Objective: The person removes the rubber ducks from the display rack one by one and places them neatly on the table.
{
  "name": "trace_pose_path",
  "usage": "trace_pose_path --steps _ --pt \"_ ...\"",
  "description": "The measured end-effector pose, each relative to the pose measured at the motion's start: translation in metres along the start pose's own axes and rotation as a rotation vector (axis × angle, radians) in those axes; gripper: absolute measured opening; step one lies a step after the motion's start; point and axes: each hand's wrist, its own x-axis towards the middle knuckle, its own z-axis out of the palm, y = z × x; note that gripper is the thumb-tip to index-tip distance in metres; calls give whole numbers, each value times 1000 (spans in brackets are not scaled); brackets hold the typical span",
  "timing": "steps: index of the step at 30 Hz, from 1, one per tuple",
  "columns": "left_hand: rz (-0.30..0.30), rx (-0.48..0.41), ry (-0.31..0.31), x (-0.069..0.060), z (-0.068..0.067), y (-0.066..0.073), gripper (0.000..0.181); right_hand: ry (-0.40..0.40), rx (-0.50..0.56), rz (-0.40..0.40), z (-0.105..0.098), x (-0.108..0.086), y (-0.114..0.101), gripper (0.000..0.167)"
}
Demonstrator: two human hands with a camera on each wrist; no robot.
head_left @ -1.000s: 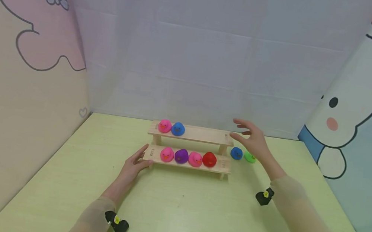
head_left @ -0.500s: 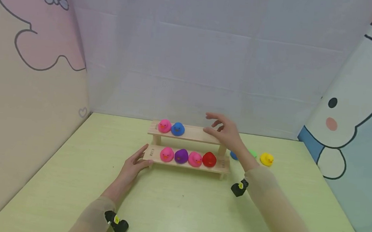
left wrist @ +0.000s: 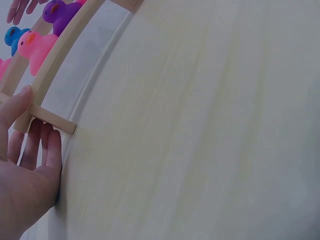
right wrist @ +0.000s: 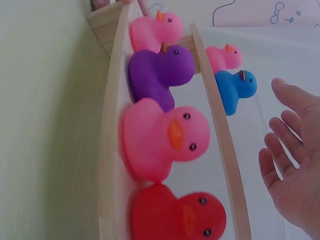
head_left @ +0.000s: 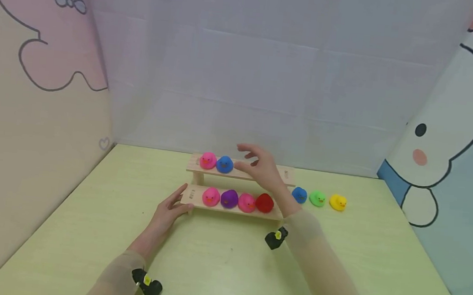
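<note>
My left hand (head_left: 167, 212) grips the left end of a two-step wooden display stand (head_left: 190, 193). In the left wrist view its thumb lies on the lower plank and the fingers reach beneath. My right hand (head_left: 262, 169) hovers over the upper plank with nothing in it, fingers loosely bent and apart. Just left of its fingertips sits a blue rubber duck (head_left: 224, 165), beside a pink duck (head_left: 207, 160). Along the lower plank stand a pink duck (head_left: 211, 196), a purple duck (head_left: 229, 198), another pink duck (right wrist: 165, 137) and a red duck (head_left: 265, 203).
To the right of the stand, on the pale green table (head_left: 216, 269), a blue duck (head_left: 299, 195), a green duck (head_left: 317, 198) and a yellow duck (head_left: 338, 202) stand in a row. A white cloth (head_left: 243, 72) hangs behind the table.
My right hand has moved left from beyond the stand's right end to beside the upper blue duck, uncovering the ducks on the table. The left hand has stayed at the stand.
</note>
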Motion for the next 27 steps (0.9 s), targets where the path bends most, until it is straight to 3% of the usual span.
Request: trace_pose_path --steps 16,27 --pt "12 -55 -13 -1 1 -2 71 45 76 74 41 -1 -6 52" --pt "-2 4 -4 -3 0 1 70 66 110 135 48 0 -4 42"
